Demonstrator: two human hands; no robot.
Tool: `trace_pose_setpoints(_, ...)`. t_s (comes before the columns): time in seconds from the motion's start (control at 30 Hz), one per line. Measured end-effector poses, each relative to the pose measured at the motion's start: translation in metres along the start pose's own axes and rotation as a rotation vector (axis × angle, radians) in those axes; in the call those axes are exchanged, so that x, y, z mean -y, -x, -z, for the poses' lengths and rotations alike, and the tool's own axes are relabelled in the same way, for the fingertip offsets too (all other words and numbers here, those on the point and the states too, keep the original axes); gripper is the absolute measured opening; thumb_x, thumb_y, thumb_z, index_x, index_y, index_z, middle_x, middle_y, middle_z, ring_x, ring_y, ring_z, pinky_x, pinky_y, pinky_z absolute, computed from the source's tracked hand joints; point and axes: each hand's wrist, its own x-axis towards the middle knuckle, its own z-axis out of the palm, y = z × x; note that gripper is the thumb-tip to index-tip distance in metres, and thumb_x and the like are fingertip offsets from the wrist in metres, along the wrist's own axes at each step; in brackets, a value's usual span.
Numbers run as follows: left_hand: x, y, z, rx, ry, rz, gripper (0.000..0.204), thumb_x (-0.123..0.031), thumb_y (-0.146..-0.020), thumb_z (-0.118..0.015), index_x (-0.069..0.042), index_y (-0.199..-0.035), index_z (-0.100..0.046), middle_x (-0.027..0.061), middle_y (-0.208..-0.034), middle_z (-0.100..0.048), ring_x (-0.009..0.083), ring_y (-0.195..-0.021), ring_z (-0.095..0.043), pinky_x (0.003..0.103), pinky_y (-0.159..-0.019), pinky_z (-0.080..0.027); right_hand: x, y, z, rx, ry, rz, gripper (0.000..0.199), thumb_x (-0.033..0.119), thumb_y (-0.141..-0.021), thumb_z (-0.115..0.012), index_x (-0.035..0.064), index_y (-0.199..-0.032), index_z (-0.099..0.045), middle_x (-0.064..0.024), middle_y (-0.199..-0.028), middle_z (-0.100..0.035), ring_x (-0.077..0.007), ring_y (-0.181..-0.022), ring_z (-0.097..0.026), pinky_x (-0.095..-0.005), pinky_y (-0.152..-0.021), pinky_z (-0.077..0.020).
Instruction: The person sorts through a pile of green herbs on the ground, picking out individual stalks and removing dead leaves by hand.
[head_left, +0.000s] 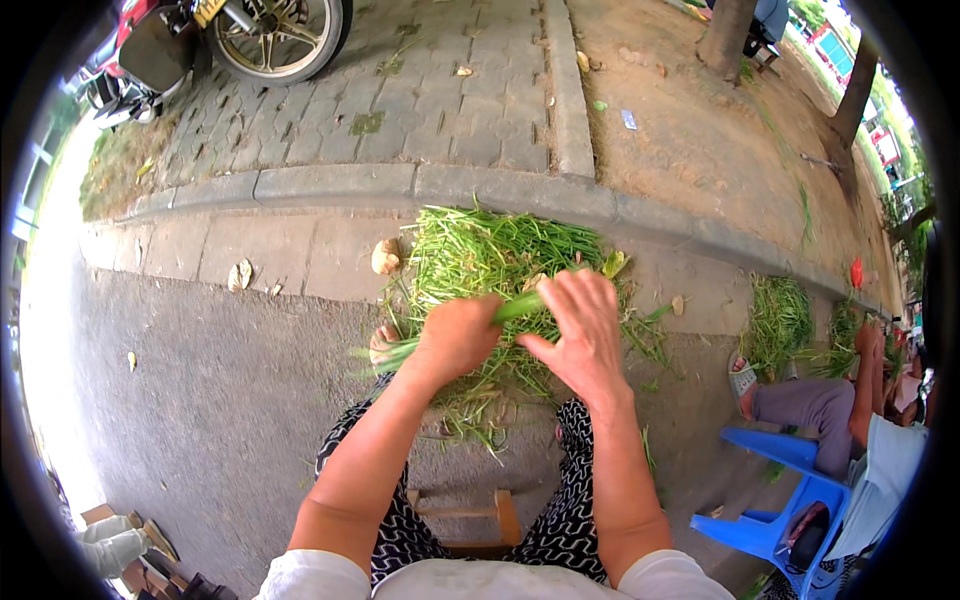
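My left hand [460, 338] is closed around a bundle of thin green stalks [520, 306]. Loose leafy ends of the bundle trail out to the left below my wrist. My right hand [582, 330] is at the bundle's other end, fingers bent over the tip and thumb standing apart. Whether those fingers press on the stalks is hard to see. Under and beyond both hands lies a heap of cut green stalks [500, 250], spread over the pavement between my feet and the curb. Scattered bits lie nearer to me, between my knees.
A stone curb [330, 185] runs behind the heap. At left stands a brownish lump [386, 256]. To the right, another person sits by a blue plastic chair [775, 500] and more green piles [780, 320]. A motorcycle wheel [275, 35] is at upper left. A wooden stool [508, 515] is beneath me.
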Motion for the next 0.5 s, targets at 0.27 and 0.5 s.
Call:
trace_pose_setpoints(0.27,-0.029,-0.002,0.022,0.302,1.277,0.339,0.015,-0.017,-0.088,-0.054,-0.003,-0.083,-0.057,0.0004,-0.056,-0.049,0.0069,-0.04,-0.039,0.021,-0.039,-0.031,-0.019,0.029,-0.017,0.091,-0.938,-0.687,0.043,0.03,-0.082,-0.063,-0.0037,-0.106,-0.051,-0.0131,-0.098,-0.058,-0.0231,-0.092,-0.055,-0.0376,-0.079,-0.044)
trace_pose_setpoints(0.5,-0.043,0.007,0.01,0.547,1.378,0.328,0.01,-0.013,-0.086,-0.055,-0.003,-0.086,-0.055,0.0018,-0.055,-0.048,0.0071,-0.04,-0.038,0.021,-0.039,-0.029,-0.008,0.013,0.002,0.171,-1.531,-0.735,0.054,0.048,-0.081,-0.059,-0.0002,-0.103,-0.048,-0.006,-0.085,-0.056,-0.0081,-0.061,-0.054,-0.021,-0.048,-0.0408)
